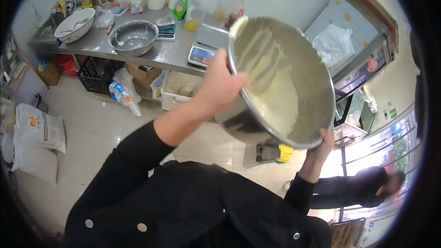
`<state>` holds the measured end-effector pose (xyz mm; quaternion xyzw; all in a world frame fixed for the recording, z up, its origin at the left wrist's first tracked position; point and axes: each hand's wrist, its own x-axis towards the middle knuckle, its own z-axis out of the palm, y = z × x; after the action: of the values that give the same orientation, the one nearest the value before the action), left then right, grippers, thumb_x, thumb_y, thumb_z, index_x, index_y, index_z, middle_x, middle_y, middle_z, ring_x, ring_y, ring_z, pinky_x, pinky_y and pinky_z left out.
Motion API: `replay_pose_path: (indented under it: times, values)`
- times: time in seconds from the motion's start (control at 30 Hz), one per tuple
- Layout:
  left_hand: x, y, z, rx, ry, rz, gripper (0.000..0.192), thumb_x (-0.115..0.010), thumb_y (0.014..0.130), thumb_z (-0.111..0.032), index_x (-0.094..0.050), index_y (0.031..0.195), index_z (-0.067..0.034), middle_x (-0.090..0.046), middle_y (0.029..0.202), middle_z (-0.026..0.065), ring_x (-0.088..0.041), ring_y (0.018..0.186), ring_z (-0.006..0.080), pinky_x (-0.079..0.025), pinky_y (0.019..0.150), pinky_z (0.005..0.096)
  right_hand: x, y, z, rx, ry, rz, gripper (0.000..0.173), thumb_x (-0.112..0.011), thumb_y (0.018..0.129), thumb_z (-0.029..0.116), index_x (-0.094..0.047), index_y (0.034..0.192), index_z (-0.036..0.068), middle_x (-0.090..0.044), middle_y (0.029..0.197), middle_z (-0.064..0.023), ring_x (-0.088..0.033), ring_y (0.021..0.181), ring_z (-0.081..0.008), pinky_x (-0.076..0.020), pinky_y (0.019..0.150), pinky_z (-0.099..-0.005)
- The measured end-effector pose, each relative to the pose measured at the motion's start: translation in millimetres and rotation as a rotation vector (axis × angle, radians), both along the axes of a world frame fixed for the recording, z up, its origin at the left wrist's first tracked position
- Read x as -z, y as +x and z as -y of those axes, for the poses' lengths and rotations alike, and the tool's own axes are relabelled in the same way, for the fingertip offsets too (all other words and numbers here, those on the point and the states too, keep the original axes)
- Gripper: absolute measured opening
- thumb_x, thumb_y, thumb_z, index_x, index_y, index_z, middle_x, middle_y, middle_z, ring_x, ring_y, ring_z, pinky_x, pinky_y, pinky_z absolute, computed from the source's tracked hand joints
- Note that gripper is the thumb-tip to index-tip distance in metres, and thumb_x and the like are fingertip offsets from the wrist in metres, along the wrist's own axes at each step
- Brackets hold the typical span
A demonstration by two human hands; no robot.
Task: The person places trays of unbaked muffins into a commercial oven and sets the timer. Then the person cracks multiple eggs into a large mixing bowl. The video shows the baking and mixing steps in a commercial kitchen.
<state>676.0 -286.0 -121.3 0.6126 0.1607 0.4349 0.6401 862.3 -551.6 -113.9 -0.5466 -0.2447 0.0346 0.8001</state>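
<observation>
A large stainless-steel mixing bowl is held up in front of my chest, tilted so that its inside faces me. Pale cream-coloured batter lies in its bottom and streaks one wall. My left hand grips the rim on the left, with the thumb over the edge. Lower right, my right hand holds the rim, its fingers partly hidden behind the bowl. Behind the bowl, a digital scale with a lit display sits on the steel worktable.
On the worktable stand a smeared metal basin, a white enamel basin and a plastic measuring jug with yellow liquid. An oven is at the right. Another person stands near the window. White sacks rest on the floor at left.
</observation>
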Motion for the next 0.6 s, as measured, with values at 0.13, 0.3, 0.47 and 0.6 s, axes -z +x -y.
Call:
replay_pose_path:
  times: [0.13, 0.3, 0.47, 0.6]
  values:
    - [-20.2, 42.2, -95.1, -0.055, -0.007, 0.013, 0.037, -0.06, 0.074, -0.004, -0.048, 0.108, 0.005, -0.055, 0.093, 0.0069, -0.053, 0.08, 0.0126, -0.045, 0.071, 0.0256, -21.3, 58.2, -105.1, -0.024, 0.023, 0.001, 0.026, -0.052, 0.073, 0.005, -0.052, 0.097, -0.004, -0.06, 0.095, -0.0157, -0.061, 0.085, -0.025, -0.0504, 0.079, -0.0339]
    - [-27.9, 93.3, -180.2, -0.138, 0.019, 0.117, 0.034, -0.057, 0.077, -0.005, -0.048, 0.108, 0.006, -0.055, 0.093, 0.0085, -0.054, 0.08, 0.0138, -0.045, 0.071, 0.0255, -29.7, 128.6, -207.7, -0.062, 0.041, 0.035, 0.021, -0.052, 0.075, 0.002, -0.052, 0.095, -0.004, -0.06, 0.093, -0.0148, -0.061, 0.083, -0.0229, -0.0501, 0.078, -0.0325]
    - [-27.1, 143.7, -240.8, -0.176, -0.032, 0.161, 0.032, -0.056, 0.078, -0.003, -0.048, 0.107, 0.006, -0.056, 0.095, 0.0102, -0.057, 0.082, 0.0144, -0.048, 0.073, 0.027, -33.9, 203.7, -292.0, -0.196, 0.085, 0.016, 0.016, -0.054, 0.076, 0.001, -0.053, 0.091, -0.003, -0.06, 0.089, -0.012, -0.06, 0.082, -0.0202, -0.0494, 0.078, -0.0312]
    - [-15.4, 176.7, -266.0, -0.261, -0.1, 0.107, 0.028, -0.057, 0.078, -0.003, -0.048, 0.104, 0.004, -0.056, 0.093, 0.0095, -0.056, 0.079, 0.0137, -0.047, 0.07, 0.0263, -23.5, 251.9, -340.6, -0.288, 0.087, -0.027, 0.012, -0.056, 0.076, 0.001, -0.052, 0.087, -0.001, -0.058, 0.083, -0.0073, -0.057, 0.075, -0.0158, -0.0464, 0.07, -0.0276]
